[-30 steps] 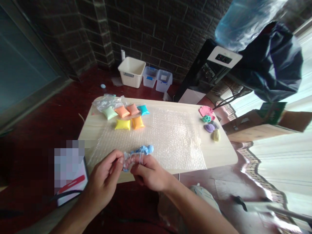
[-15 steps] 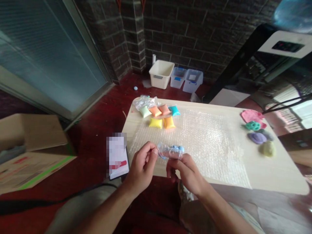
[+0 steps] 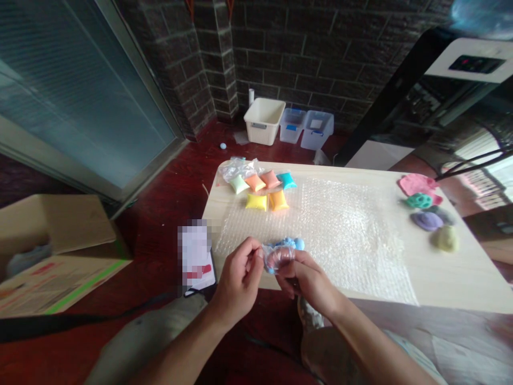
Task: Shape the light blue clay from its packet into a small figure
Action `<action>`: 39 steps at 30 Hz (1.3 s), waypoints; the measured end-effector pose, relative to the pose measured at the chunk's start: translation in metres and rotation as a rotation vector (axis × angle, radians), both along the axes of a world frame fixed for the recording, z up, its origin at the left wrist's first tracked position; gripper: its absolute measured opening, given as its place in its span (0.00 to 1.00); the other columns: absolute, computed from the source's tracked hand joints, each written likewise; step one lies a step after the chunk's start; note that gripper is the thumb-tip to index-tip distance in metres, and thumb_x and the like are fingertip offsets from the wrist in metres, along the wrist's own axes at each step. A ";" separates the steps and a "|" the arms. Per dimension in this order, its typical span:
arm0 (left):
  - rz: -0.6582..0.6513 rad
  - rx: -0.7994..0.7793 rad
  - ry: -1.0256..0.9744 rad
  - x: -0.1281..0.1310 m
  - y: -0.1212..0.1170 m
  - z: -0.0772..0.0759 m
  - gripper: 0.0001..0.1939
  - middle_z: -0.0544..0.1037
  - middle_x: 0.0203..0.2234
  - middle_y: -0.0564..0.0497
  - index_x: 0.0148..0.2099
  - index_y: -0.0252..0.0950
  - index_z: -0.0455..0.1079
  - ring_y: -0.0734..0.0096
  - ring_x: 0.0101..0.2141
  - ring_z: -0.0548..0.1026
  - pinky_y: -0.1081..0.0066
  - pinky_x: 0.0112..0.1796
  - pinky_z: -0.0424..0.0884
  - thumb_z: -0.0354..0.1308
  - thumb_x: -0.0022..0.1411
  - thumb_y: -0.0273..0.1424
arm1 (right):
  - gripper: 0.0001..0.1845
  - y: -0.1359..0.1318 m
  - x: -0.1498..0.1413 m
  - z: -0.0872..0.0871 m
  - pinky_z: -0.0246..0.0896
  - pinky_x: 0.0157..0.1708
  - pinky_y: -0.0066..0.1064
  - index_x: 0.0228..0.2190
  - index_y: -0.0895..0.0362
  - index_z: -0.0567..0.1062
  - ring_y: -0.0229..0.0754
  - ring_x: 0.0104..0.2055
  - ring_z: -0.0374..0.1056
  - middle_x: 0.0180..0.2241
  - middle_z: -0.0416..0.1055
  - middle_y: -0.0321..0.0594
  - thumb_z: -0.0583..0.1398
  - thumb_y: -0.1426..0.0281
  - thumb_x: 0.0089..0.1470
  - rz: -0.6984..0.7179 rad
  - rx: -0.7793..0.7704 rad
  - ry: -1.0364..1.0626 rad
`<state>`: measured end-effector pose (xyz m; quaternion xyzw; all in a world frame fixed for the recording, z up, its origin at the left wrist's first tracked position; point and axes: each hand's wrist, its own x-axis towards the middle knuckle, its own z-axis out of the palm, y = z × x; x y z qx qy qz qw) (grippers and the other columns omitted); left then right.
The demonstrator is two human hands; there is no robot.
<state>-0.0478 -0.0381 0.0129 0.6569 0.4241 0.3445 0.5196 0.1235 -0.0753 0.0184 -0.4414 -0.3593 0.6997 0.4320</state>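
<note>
Both my hands meet at the near edge of a low light wooden table. My left hand pinches one end of a small clear plastic packet. My right hand has its fingers closed on the same packet. Light blue clay bulges out of the packet's far end, over a sheet of bubble wrap spread on the table.
Several sealed clay packets in pastel colours lie at the table's far left beside empty clear wrappers. Moulded clay shapes sit at the right edge. A phone rests by my knee. Bins stand against the brick wall, a cardboard box at left.
The view swung left a second ago, then held. My hands kept their hold on the packet and shifted slightly nearer; the blue clay still sticks out at the far end.
</note>
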 end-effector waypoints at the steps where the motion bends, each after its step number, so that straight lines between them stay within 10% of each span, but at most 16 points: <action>1: 0.008 -0.008 -0.003 0.000 0.000 -0.001 0.15 0.62 0.25 0.56 0.35 0.39 0.61 0.71 0.27 0.63 0.71 0.29 0.59 0.48 0.76 0.38 | 0.07 0.000 0.000 0.000 0.46 0.18 0.26 0.29 0.57 0.74 0.33 0.17 0.53 0.16 0.61 0.28 0.55 0.73 0.50 -0.012 0.005 -0.007; 7: 0.054 -0.160 -0.108 -0.003 0.009 -0.001 0.16 0.66 0.25 0.55 0.33 0.39 0.62 0.69 0.29 0.66 0.70 0.34 0.64 0.50 0.75 0.39 | 0.13 -0.003 0.000 -0.001 0.54 0.22 0.29 0.39 0.59 0.78 0.36 0.19 0.58 0.18 0.68 0.31 0.55 0.69 0.58 -0.077 0.032 -0.053; 14: -0.024 -0.247 -0.151 -0.008 0.022 0.001 0.15 0.66 0.26 0.54 0.32 0.38 0.65 0.70 0.29 0.66 0.71 0.32 0.63 0.52 0.72 0.38 | 0.16 -0.002 -0.002 -0.001 0.52 0.22 0.29 0.19 0.56 0.72 0.34 0.18 0.55 0.15 0.63 0.32 0.54 0.73 0.55 0.022 0.053 -0.105; 25: -0.097 -0.102 -0.073 -0.015 0.022 0.015 0.20 0.66 0.24 0.54 0.24 0.36 0.70 0.71 0.28 0.65 0.69 0.30 0.61 0.62 0.69 0.36 | 0.11 -0.012 -0.002 -0.003 0.57 0.21 0.25 0.25 0.57 0.72 0.32 0.18 0.59 0.18 0.63 0.29 0.55 0.72 0.58 0.238 0.025 -0.095; 39: -0.007 0.204 0.214 -0.020 0.016 0.012 0.19 0.66 0.21 0.56 0.28 0.37 0.66 0.72 0.25 0.65 0.70 0.29 0.58 0.54 0.74 0.37 | 0.14 0.000 -0.008 0.000 0.73 0.24 0.31 0.35 0.59 0.82 0.32 0.17 0.46 0.16 0.50 0.24 0.56 0.74 0.53 0.150 0.029 0.170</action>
